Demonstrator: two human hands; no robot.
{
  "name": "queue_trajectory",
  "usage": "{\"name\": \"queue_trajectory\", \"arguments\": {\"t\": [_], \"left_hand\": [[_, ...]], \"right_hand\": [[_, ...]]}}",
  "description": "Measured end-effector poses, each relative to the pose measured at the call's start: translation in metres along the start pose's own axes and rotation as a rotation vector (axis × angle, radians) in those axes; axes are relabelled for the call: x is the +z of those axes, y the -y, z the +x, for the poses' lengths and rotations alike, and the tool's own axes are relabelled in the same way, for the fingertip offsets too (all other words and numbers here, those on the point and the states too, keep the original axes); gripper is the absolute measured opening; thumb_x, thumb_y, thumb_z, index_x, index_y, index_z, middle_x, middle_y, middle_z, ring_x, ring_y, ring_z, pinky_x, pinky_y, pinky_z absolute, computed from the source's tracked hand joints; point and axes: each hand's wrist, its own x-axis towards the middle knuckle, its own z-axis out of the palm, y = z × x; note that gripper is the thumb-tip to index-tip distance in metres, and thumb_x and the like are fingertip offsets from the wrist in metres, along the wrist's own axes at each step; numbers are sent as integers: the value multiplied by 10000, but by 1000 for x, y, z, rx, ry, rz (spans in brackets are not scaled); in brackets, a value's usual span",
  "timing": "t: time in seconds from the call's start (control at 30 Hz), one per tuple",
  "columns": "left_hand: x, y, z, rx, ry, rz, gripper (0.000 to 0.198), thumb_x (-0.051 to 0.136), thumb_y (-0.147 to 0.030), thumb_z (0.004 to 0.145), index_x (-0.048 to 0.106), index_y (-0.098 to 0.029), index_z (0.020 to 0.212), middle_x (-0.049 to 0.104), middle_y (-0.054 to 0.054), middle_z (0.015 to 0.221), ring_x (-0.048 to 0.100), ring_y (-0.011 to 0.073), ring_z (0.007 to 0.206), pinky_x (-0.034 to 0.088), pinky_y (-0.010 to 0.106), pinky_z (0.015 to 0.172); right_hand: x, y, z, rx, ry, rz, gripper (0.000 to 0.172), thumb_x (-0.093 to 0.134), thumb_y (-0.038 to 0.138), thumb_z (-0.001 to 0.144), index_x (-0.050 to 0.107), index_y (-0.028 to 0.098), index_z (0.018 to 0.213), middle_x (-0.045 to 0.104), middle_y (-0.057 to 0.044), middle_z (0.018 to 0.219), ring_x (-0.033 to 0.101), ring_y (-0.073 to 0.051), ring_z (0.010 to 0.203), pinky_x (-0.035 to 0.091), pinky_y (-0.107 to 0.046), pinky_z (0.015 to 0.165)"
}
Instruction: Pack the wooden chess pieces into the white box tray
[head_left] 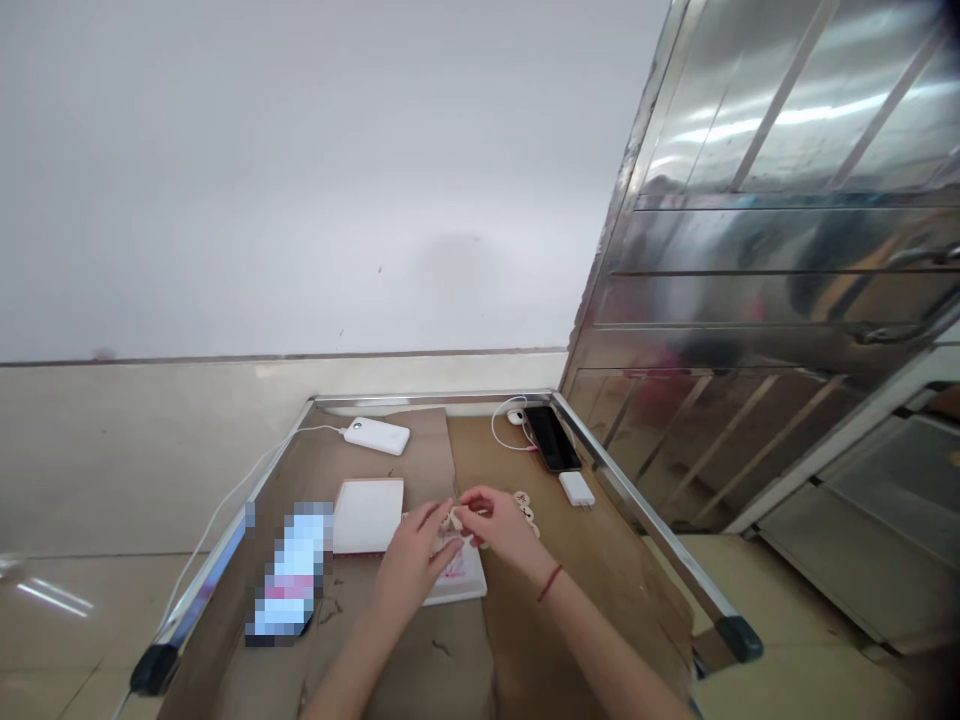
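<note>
Hands [409, 562] partly hide a pale piece [455, 519] (perhaps a disc); pixels blur one screen [292, 570].

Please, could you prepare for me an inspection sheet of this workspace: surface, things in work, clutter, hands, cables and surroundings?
Surface: metal-edged table, covered with brown cardboard.
Things in work: small pale piece at the fingertips; round marked discs beside the right hand; white box with pink marks, partly hidden.
Clutter: white tray, white device, black phone, charger, pixelated object.
Hands: right and left hand close together; which one grips the piece is unclear.
Cables: one from the white device over the left edge; another curled beside the phone.
Surroundings: white wall, metal door.
</note>
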Motion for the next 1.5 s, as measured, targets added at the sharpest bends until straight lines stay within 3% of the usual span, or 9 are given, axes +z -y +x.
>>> {"name": "queue_trajectory", "arguments": {"t": [0.1,0.27,0.4,0.53,0.7,0.9,1.1,1.3,1.5], "left_hand": [[4,-5,-2,-3,-17,-128,301,488,-260,899,586,-254,1184,628,61,1136,605,189,1048,491,350,937],[1,0,-7,-54,-27,-143,257,515,-235,876,631,-247,1105,626,61,1073,622,188,997,508,333,885],[0,4,-5,-74,49,-3,170,529,-220,862,664,-238,964,647,50,1039,621,189,983,482,335,871],[5,0,-2,-46,121,228,115,569,-223,856,661,-254,918,688,22,1022,580,216,1045,391,403,907],[13,-3,-1,-9,127,393,97,598,-247,850,666,-253,919,692,26,1010,509,240,1075,326,445,905],[15,-1,1,-24,118,467,97,597,-235,846,682,-237,894,641,37,1077,479,252,1051,351,423,852],[9,-1,-2,-56,115,465,136,637,-272,824,657,-235,953,617,45,1106,478,244,1068,362,402,854],[-5,7,-9,-78,62,452,119,639,-283,818,635,-242,929,611,47,1146,471,261,1106,359,417,891],[-8,13,-11,-87,61,481,119,626,-266,809,621,-241,926,596,56,1159,472,266,1113,369,419,900]], "right_hand": [[14,-3,-16,7,57,291,308,710,414,651,605,168,804,643,6,706,613,-129,605,513,-235,510],[12,-9,-24,33,-31,410,407,742,498,606,603,167,798,651,-8,724,610,-132,600,507,-246,519],[3,-17,-25,43,-159,453,432,762,525,574,591,180,770,625,4,670,595,-137,571,494,-255,520],[-2,-20,-31,23,-144,431,408,752,520,591,578,191,756,606,6,673,579,-138,568,488,-265,530],[-2,-27,-37,-5,-102,360,355,713,482,633,557,197,777,580,17,708,553,-124,550,461,-255,506],[6,-34,-38,-178,-122,109,162,609,224,693,602,190,851,589,-18,888,545,-116,647,476,-251,605],[19,-24,-36,-332,-120,-351,297,529,41,697,623,190,937,610,-35,914,551,-163,778,450,-287,743],[34,-23,-29,-386,-134,-629,142,569,53,771,567,195,784,636,-26,863,532,-209,875,405,-307,789],[37,-25,-28,-407,-144,-715,120,612,89,781,573,198,812,633,-37,943,534,-219,925,402,-318,833]]}}
